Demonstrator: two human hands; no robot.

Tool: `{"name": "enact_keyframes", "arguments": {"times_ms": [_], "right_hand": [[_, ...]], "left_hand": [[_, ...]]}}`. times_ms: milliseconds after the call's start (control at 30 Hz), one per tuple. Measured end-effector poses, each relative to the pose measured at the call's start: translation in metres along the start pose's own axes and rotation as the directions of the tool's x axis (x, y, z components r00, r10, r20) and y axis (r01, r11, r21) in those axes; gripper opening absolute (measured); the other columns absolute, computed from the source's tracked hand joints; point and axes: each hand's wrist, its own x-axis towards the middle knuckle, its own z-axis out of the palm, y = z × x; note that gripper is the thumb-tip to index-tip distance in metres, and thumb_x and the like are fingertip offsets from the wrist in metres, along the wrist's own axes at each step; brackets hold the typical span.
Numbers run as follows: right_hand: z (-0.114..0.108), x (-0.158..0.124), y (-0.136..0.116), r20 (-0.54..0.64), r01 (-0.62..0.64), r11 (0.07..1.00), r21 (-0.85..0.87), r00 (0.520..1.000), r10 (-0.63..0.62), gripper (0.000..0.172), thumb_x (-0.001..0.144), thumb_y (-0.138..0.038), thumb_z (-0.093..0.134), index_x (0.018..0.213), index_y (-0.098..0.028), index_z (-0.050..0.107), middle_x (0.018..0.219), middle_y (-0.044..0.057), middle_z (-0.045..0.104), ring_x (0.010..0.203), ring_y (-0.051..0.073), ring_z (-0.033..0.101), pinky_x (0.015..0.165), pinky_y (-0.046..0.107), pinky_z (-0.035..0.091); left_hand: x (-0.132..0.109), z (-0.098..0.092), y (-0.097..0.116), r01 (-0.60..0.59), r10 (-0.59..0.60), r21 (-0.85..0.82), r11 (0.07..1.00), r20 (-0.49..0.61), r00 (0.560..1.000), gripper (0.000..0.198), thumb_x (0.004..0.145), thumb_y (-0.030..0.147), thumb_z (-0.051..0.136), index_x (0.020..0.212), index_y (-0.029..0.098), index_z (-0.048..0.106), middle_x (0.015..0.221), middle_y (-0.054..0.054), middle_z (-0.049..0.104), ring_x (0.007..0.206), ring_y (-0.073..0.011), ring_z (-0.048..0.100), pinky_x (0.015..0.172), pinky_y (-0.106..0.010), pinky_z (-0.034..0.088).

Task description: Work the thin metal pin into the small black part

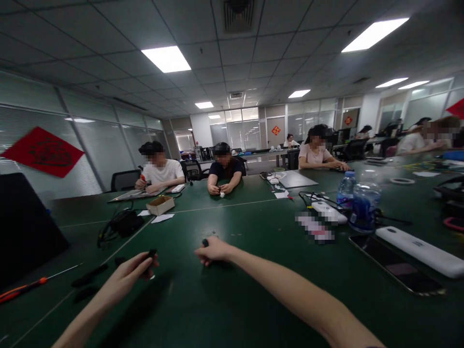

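My left hand [132,268] is over the near left part of the green table [250,295]. Its thumb and fingers pinch a small flat black piece [152,253], and a tiny white spot shows below the fingertips. My right hand [213,250] rests on or just above the table to the right of it, fingers curled in. A small dark piece [205,242] shows at its thumb and forefinger; its kind is too small to make out. Several black pieces [89,278] lie beside my left wrist. Left of them is a screwdriver [34,286] with an orange and black handle.
A black panel [25,232] stands at the left edge. Ahead are a coiled black cable [125,222] and an open cardboard box [160,205]. On the right lie a phone [395,265], a long white device [420,251] and bottles [364,203]. Other people sit across the table.
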Motion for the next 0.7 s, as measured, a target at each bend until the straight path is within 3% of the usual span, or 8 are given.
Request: {"name": "enact_keyframes", "arguments": {"times_ms": [67,167,267,367,533,700], "right_hand": [[-0.036,-0.032,0.01,-0.127,-0.013,0.998,-0.068,0.992,0.004,0.018,0.074,-0.026,0.064,0.076,-0.014,0.051,0.065,0.0,0.059,0.052,0.011,0.058,0.047,0.02,0.049],[-0.065,-0.072,0.027,-0.305,-0.038,0.987,-0.155,0.952,-0.011,0.022,0.076,-0.026,0.062,0.089,-0.016,0.048,0.068,0.001,0.06,0.051,0.011,0.057,0.045,0.019,0.046],[-0.067,-0.095,0.036,-0.445,-0.04,0.969,-0.245,0.892,-0.076,0.017,0.083,-0.024,0.05,0.098,-0.017,0.045,0.076,0.002,0.061,0.056,0.01,0.058,0.049,0.018,0.045],[-0.057,-0.1,0.036,-0.521,-0.023,0.938,-0.345,0.836,-0.171,0.021,0.082,-0.019,0.049,0.103,-0.018,0.046,0.083,0.003,0.061,0.066,0.012,0.059,0.059,0.021,0.045],[-0.044,-0.096,0.032,-0.53,0.042,0.882,-0.47,0.785,-0.32,0.035,0.078,-0.014,0.05,0.113,-0.018,0.047,0.085,0.004,0.061,0.072,0.014,0.059,0.068,0.025,0.044],[-0.04,-0.1,0.034,-0.489,0.055,0.752,-0.657,0.728,-0.48,0.041,0.08,-0.012,0.047,0.12,-0.018,0.046,0.095,0.007,0.06,0.087,0.017,0.058,0.081,0.027,0.044]], "left_hand": [[0.012,0.032,0.014,-0.128,0.146,-0.109,0.986,0.181,0.973,0.056,0.068,0.066,0.054,0.098,0.019,0.059,0.088,-0.006,0.064,0.075,-0.0213,0.058,0.069,-0.032,0.046],[0.02,0.086,0.033,-0.189,0.231,-0.164,0.968,0.294,0.927,0.052,0.072,0.063,0.052,0.093,0.015,0.057,0.084,-0.007,0.063,0.07,-0.019,0.058,0.065,-0.029,0.045],[0.021,0.139,0.042,-0.194,0.284,-0.238,0.952,0.437,0.853,0.044,0.078,0.056,0.049,0.09,0.014,0.055,0.083,-0.007,0.062,0.065,-0.0157,0.057,0.059,-0.026,0.044],[0.022,0.174,0.041,-0.206,0.32,-0.282,0.937,0.458,0.829,0.039,0.079,0.051,0.049,0.091,0.014,0.054,0.082,-0.007,0.061,0.06,-0.0134,0.055,0.048,-0.021,0.039],[0.032,0.183,0.029,-0.138,0.308,-0.392,0.91,0.413,0.857,0.039,0.081,0.051,0.047,0.093,0.014,0.052,0.083,-0.007,0.06,0.059,-0.0114,0.055,0.049,-0.02,0.041],[0.048,0.185,0.03,-0.04,0.191,-0.303,0.952,0.486,0.853,0.043,0.08,0.055,0.046,0.089,0.014,0.051,0.063,-0.001,0.053,0.045,-0.0094,0.047,0.037,-0.018,0.031]]}}
